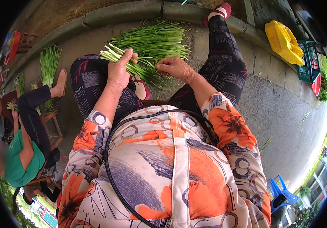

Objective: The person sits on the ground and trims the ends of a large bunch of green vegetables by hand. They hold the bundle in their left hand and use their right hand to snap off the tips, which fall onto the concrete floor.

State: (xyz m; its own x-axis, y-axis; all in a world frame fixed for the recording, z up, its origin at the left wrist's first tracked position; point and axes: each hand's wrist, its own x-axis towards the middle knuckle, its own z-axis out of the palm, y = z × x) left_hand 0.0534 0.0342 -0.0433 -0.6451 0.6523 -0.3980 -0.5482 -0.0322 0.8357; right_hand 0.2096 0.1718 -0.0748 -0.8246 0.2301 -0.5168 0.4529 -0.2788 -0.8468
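My left hand [121, 68] is closed around a bunch of green stalks [140, 71], their pale cut ends pointing to the upper left and their green ends trailing down to the right. Beside the bunch is my right hand [175, 68], its thumb and fingertips pinched together at the strands; whether a stalk is between them I cannot tell. Just beyond both hands, a large pile of long green stalks [155, 40] lies on the concrete, with short clippings scattered about.
A curb [123, 12] runs beyond the pile. At right are a yellow bag [283, 42], a green plastic crate [308, 62] and a blue plastic stool [283, 193]. At left a person in a green top [24, 159] sits near another stalk pile [49, 65].
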